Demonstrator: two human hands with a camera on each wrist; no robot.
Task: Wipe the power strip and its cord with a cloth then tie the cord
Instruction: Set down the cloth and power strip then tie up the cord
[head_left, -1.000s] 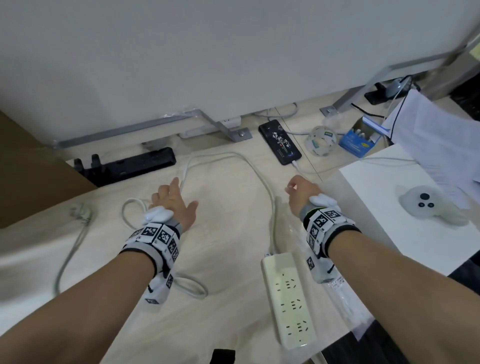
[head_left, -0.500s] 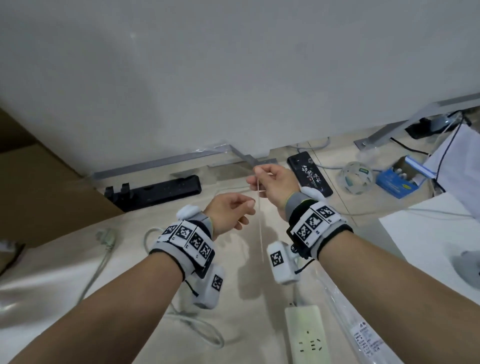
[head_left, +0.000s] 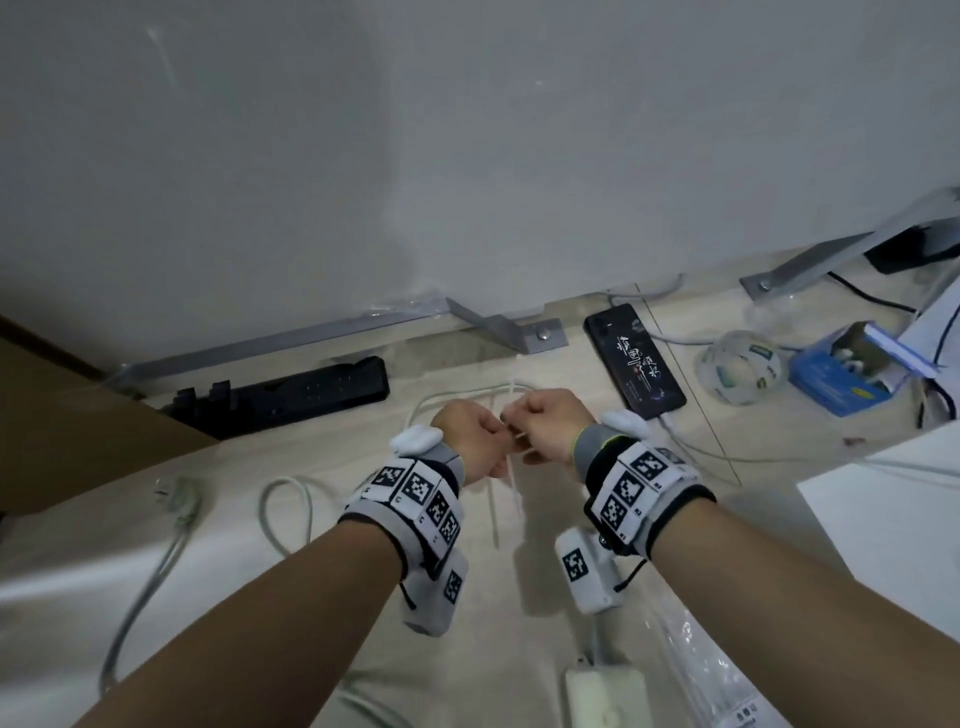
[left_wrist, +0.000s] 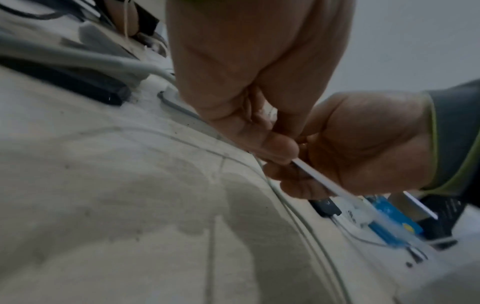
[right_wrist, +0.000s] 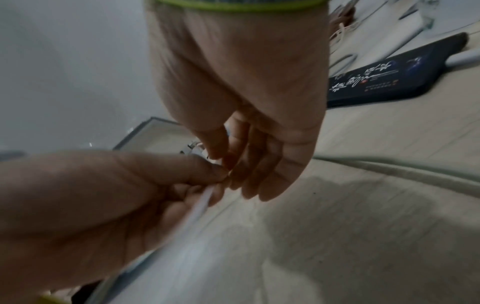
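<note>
The left hand (head_left: 470, 436) and the right hand (head_left: 545, 431) were up off the desk (head_left: 597, 499), knuckle to knuckle. Both had their fingers curled in tight. Between them they pinched a thin white zip tie (head_left: 511, 480). The left thumb (left_wrist: 272, 147) pressed the tie (left_wrist: 319, 179) down against the fingers beside it. The right fingers (right_wrist: 233, 160) nipped the tie (right_wrist: 197, 207) where it met the left thumb. The loose tail of the tie hung down under the two fists.

The white cord (head_left: 283, 514) lay on the desk under and around the hands. One loop of it sat just past the knuckles, and another loop lay to the left, running out to its plug (head_left: 179, 501). I could not tell if the tie went around the cord. The white power strip (head_left: 608, 699) lay near the bottom edge, close to the person, with the cord coming out of its top end.

Behind the hands, a black power strip (head_left: 291, 397) lay along the back of the desk. A dark phone (head_left: 634, 361) lay to the right of it. Farther right were a roll of clear tape (head_left: 740, 366) and a small blue box (head_left: 841, 382). A clear plastic bag (head_left: 711, 680) lay beside the white strip.
</note>
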